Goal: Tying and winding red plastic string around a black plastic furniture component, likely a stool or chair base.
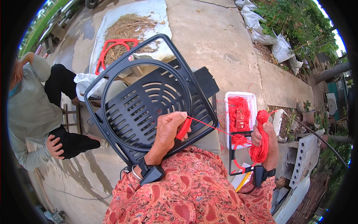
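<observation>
A large black frame (164,44) with a round ring inside leans across my lap. Red cord is wound tightly round one section (184,129) of the ring, beside my left hand (167,130). The thumb and fingers of that hand are pinched on the cord at the wrapped section. From there a taut red strand (209,126) runs right, toward my right hand (271,143). My right hand is closed round a looped bundle of red cord (260,146). Below it is a smaller black frame (232,158), partly wrapped in red.
A black slotted plastic chair (140,108) stands behind the frame. At right, a white tray (254,108) holds tangled red cord. A red frame (102,56) lies by a white sheet (160,15) with dry straw. Another person (33,100) sits at left. Concrete blocks (304,162) stand at right.
</observation>
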Demonstrator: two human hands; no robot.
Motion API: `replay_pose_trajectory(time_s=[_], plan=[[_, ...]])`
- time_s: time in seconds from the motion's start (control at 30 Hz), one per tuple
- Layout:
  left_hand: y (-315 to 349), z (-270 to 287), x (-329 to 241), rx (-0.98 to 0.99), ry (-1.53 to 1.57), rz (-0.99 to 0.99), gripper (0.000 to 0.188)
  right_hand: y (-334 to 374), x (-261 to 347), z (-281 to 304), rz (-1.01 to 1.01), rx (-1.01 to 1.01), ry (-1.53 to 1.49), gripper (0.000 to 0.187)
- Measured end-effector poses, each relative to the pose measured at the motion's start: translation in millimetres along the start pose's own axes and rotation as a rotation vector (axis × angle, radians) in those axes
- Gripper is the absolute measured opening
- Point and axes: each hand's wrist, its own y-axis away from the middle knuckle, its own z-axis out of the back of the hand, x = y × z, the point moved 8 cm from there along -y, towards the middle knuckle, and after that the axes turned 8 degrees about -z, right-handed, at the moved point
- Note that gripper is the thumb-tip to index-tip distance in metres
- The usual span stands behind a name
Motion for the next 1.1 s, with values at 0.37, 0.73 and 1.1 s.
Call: replay_pose_trajectory(time_s=[0.37, 0.73, 1.1], plan=[[-0.7, 0.7, 6.1, 0.043, -0.108, -0.098, 0.017, -14.0, 20.0, -74.9, 0.134, -0.113, 0.796, 0.044], [2.1, 5.0, 3.2, 0.014, -0.152, -0.129, 0.014, -33.1, -2.5, -175.5, 0.481, -0.019, 1.332, 0.033], [5.9, 12.9, -10.2, -0.085, -0.311, -0.256, 0.013, -71.2, -31.2, -201.4, 0.588, 0.089, 1.164, 0.047]])
